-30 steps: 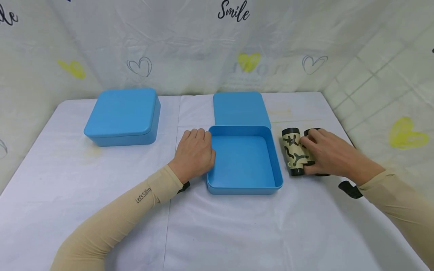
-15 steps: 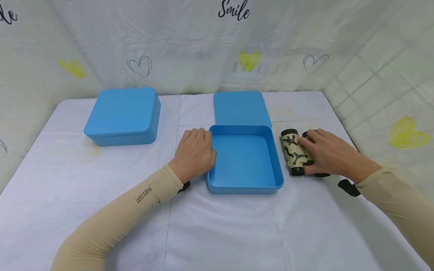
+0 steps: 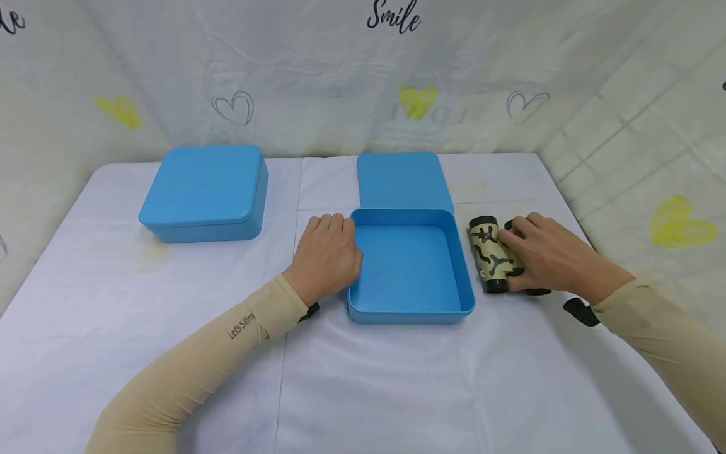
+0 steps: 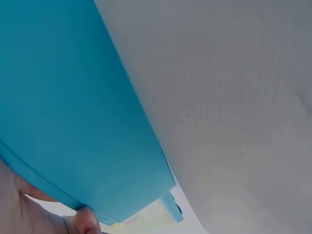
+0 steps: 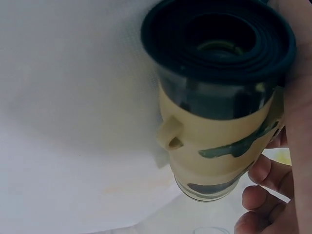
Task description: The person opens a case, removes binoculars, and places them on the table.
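In the head view, an open blue box [image 3: 405,320] stands at the middle of the table. My left hand [image 3: 324,261] grips its left rim with curled fingers. From the left wrist, the blue side wall [image 4: 83,112] and part of the gripping hand [image 4: 53,219] show. To the right of the box lies a pair of binoculars [image 3: 489,252], camouflage patterned with black ends. Around their right barrel my right hand [image 3: 553,258] is wrapped, covering most of it. One barrel [image 5: 214,141] with a strap loop appears close up in the right wrist view, with fingertips beside it.
A flat blue lid [image 3: 404,180] lies directly behind the open box. At the back left sits a second blue box [image 3: 207,189], covered by its lid. White cloth [image 3: 397,384] covers the table, and a printed curtain [image 3: 317,75] hangs behind it.
My right hand and the binoculars have shifted very slightly left, towards the open box. The left hand keeps its hold on the rim.
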Demonstrator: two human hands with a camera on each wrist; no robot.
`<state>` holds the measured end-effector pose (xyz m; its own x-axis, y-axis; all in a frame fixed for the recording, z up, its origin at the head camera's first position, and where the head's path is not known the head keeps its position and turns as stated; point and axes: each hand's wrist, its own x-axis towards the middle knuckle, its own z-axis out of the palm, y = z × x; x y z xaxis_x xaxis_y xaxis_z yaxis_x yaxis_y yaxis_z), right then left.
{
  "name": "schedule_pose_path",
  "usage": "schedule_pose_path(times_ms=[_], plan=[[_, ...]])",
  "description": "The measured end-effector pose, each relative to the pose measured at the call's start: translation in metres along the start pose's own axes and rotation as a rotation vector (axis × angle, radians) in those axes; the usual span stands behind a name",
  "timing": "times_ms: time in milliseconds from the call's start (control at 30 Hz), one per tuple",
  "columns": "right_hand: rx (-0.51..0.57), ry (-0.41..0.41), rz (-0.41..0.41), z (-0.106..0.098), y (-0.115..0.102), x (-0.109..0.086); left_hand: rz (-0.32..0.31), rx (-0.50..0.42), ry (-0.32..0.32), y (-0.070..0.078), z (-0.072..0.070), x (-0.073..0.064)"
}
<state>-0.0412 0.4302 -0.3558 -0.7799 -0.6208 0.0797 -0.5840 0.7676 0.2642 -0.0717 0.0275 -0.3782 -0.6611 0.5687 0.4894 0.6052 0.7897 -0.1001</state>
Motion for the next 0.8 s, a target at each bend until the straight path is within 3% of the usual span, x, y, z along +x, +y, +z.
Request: schedule_pose_path(times_ms=[233,500,600,667,800], plan=[[0.026,-0.049,0.034,-0.004,-0.003,0.001,0.01,0.006,0.02,0.0,-0.002,0.0],[0.112,-0.241,0.137,-0.015,-0.002,0.007,0.006,0.005,-0.023,-0.002,-0.002,-0.002],[0.135,-0.266,0.145,-0.02,0.0,0.009,0.01,0.002,-0.036,-0.003,-0.003,-0.002],[0.145,-0.264,0.145,-0.025,0.0,0.011,0.007,-0.016,-0.064,-0.004,-0.004,-0.001],[0.167,-0.274,0.166,-0.038,-0.001,0.016,-0.008,-0.036,-0.186,-0.008,-0.01,0.001]])
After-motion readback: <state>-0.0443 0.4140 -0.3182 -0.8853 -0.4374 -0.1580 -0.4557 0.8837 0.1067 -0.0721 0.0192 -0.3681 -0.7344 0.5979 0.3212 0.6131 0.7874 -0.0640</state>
